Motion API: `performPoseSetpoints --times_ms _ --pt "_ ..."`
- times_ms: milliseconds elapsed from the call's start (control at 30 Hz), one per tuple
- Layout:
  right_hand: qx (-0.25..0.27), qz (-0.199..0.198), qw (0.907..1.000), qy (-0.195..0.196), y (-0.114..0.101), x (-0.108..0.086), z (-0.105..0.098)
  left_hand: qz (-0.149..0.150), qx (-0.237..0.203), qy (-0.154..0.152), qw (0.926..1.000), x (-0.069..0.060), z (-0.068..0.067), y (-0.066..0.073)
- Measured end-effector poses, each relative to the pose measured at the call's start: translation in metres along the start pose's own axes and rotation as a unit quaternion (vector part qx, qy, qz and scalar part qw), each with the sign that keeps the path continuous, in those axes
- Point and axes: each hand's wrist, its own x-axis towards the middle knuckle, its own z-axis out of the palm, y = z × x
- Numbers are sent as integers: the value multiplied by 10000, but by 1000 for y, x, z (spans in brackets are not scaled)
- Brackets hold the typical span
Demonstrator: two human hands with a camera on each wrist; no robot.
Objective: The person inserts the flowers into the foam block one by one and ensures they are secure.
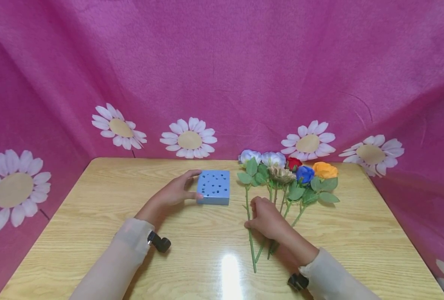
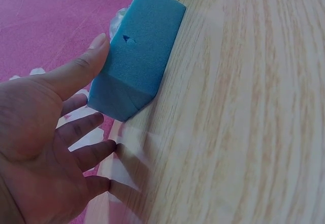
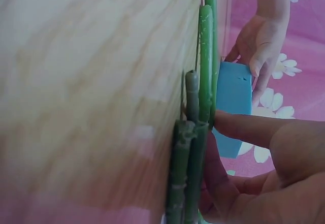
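A blue block with small holes in its top (image 1: 214, 185) sits on the table. My left hand (image 1: 171, 191) holds its left side, thumb at the front corner and index finger at the back; the left wrist view shows the block (image 2: 144, 46) beside the thumb, the other fingers of the hand (image 2: 56, 132) spread. My right hand (image 1: 268, 218) is over the artificial flowers, its thumb and index finger pinching the leftmost green stem (image 1: 251, 246). In the right wrist view the thumb of this hand (image 3: 274, 168) meets the green stem (image 3: 205, 56); its other fingertips are partly hidden.
White-lilac (image 1: 249, 156), red (image 1: 294, 163), blue (image 1: 305, 174), orange (image 1: 324, 170) and beige (image 1: 282, 175) flower heads lie at the back right of the wooden table (image 1: 105, 200). A pink cloth with printed daisies (image 1: 222, 75) hangs behind.
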Motion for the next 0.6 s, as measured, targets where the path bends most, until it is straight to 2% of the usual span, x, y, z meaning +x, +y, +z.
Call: performPoseSetpoints --times_ms 300,600 --pt "-100 -15 9999 -91 0 1 1 -37 71 -12 10000 -1 -1 1" --pt "97 73 9998 -160 -1 1 -1 -15 81 -8 10000 1 0 -2"
